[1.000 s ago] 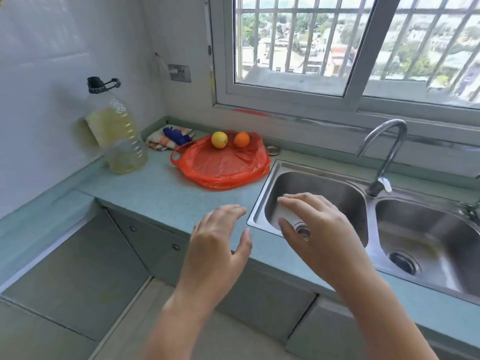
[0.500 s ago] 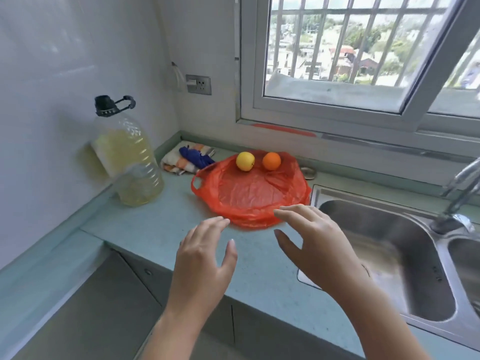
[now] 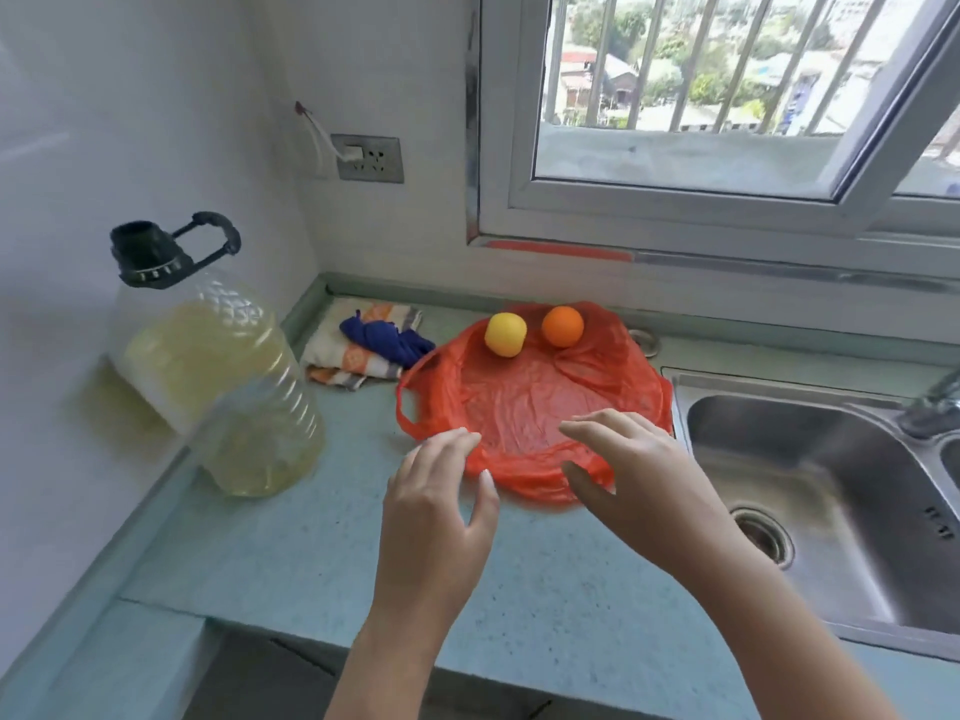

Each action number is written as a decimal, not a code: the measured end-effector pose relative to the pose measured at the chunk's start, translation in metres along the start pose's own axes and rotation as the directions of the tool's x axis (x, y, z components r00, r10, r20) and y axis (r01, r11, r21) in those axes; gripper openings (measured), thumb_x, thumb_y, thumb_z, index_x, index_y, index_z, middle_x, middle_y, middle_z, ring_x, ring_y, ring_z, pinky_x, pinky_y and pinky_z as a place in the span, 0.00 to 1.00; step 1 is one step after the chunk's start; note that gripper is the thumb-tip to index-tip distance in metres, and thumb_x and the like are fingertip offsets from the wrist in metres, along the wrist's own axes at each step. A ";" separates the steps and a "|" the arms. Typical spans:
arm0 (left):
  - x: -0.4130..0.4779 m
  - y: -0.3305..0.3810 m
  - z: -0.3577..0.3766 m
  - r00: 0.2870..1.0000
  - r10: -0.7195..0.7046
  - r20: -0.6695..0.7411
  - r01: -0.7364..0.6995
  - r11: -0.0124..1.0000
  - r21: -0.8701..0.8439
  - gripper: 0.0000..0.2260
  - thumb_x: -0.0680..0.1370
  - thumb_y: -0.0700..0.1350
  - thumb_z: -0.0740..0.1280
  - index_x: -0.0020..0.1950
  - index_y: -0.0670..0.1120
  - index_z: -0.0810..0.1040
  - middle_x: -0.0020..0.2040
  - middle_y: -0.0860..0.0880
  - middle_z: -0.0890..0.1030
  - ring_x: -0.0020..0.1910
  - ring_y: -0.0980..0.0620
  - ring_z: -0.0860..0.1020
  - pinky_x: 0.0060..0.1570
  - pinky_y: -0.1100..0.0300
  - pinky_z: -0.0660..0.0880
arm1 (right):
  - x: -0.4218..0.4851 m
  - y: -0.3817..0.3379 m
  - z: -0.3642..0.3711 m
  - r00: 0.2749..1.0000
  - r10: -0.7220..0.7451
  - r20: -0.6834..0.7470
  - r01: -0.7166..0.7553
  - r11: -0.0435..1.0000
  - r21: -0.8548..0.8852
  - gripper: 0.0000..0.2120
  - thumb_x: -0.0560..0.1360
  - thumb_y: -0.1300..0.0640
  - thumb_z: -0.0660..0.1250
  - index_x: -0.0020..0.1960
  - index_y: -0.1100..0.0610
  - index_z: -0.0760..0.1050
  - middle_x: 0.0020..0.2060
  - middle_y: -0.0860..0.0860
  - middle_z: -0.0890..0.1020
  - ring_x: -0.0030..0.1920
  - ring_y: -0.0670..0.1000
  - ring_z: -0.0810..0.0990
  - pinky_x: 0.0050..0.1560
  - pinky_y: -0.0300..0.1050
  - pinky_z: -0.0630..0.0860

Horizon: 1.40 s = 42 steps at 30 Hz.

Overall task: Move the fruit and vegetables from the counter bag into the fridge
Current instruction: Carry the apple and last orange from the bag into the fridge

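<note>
A red plastic bag lies spread flat on the pale green counter. Two round fruits rest on its far edge, side by side: a yellow one and an orange one. My left hand hovers over the bag's near left rim, fingers apart, holding nothing. Over the near right part of the bag, my right hand is spread open with an empty palm. The fridge is out of sight.
A big oil bottle with a black cap stands at the left against the wall. Folded cloths lie in the corner behind the bag. A steel sink begins just right of the bag. A wall socket and a barred window sit above.
The view has come closer to the counter and swung left. Both hands have advanced from in front of the counter edge to the near rim of the bag.
</note>
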<state>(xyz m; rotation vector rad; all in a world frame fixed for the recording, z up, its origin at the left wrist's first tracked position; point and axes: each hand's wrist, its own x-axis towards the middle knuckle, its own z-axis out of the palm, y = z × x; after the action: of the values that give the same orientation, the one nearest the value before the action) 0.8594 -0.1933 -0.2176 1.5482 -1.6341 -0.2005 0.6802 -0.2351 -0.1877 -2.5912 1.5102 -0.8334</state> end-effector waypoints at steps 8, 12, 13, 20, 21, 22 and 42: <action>0.076 -0.038 0.037 0.995 0.050 0.085 -0.055 0.997 0.063 0.18 0.73 0.49 0.56 0.57 0.43 0.78 0.55 0.48 0.79 0.56 0.50 0.75 0.59 0.58 0.66 | 0.061 0.045 0.032 0.993 0.115 -0.031 -0.115 0.993 0.015 0.13 0.69 0.58 0.71 0.54 0.58 0.79 0.46 0.51 0.82 0.48 0.56 0.80 0.44 0.51 0.77; 0.125 -0.055 0.065 0.987 0.079 0.137 -0.092 0.992 0.092 0.18 0.72 0.49 0.57 0.55 0.42 0.79 0.54 0.46 0.80 0.55 0.47 0.76 0.57 0.56 0.67 | 0.090 0.078 0.051 0.980 0.195 -0.027 -0.195 0.981 -0.001 0.15 0.68 0.59 0.73 0.54 0.58 0.79 0.46 0.52 0.82 0.48 0.56 0.80 0.45 0.49 0.75; 0.137 -0.058 0.072 0.986 0.082 0.144 -0.097 0.990 0.101 0.18 0.72 0.49 0.57 0.55 0.42 0.79 0.54 0.46 0.80 0.55 0.47 0.76 0.57 0.55 0.68 | 0.098 0.087 0.055 0.979 0.205 -0.022 -0.205 0.979 -0.006 0.14 0.68 0.59 0.73 0.54 0.58 0.79 0.46 0.52 0.82 0.47 0.56 0.80 0.44 0.48 0.75; 0.202 -0.077 0.128 0.975 0.092 0.204 -0.121 0.984 0.134 0.19 0.72 0.49 0.57 0.56 0.43 0.79 0.56 0.45 0.79 0.56 0.45 0.76 0.57 0.50 0.71 | 0.152 0.143 0.087 0.962 0.271 -0.015 -0.271 0.963 0.002 0.14 0.70 0.56 0.71 0.54 0.57 0.79 0.47 0.51 0.81 0.48 0.55 0.79 0.45 0.44 0.72; 0.209 -0.080 0.135 0.972 0.095 0.215 -0.126 0.982 0.138 0.19 0.72 0.49 0.57 0.56 0.43 0.79 0.56 0.45 0.79 0.57 0.45 0.76 0.57 0.50 0.71 | 0.157 0.150 0.092 0.963 0.268 -0.019 -0.268 0.963 0.005 0.14 0.70 0.55 0.70 0.54 0.58 0.79 0.46 0.51 0.81 0.47 0.56 0.79 0.44 0.44 0.72; 0.214 -0.083 0.138 0.970 0.100 0.221 -0.133 0.981 0.142 0.19 0.72 0.49 0.57 0.56 0.43 0.78 0.56 0.45 0.79 0.57 0.45 0.76 0.57 0.50 0.70 | 0.161 0.153 0.095 0.965 0.260 -0.022 -0.260 0.966 0.008 0.14 0.70 0.54 0.68 0.54 0.58 0.79 0.46 0.52 0.81 0.46 0.56 0.79 0.44 0.45 0.73; 0.266 -0.152 0.256 0.898 0.012 0.440 -0.165 0.935 0.312 0.26 0.74 0.49 0.68 0.70 0.47 0.67 0.72 0.46 0.64 0.71 0.45 0.59 0.69 0.50 0.55 | 0.215 0.265 0.212 0.908 0.405 0.112 -0.416 0.903 0.107 0.21 0.70 0.56 0.70 0.61 0.58 0.74 0.63 0.56 0.73 0.63 0.57 0.69 0.54 0.53 0.73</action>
<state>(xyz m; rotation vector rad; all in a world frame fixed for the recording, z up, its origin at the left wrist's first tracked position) 0.8389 -0.5688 -0.3517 1.7707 -2.1813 -0.2302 0.6493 -0.6005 -0.3519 -2.0737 1.8158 -0.7283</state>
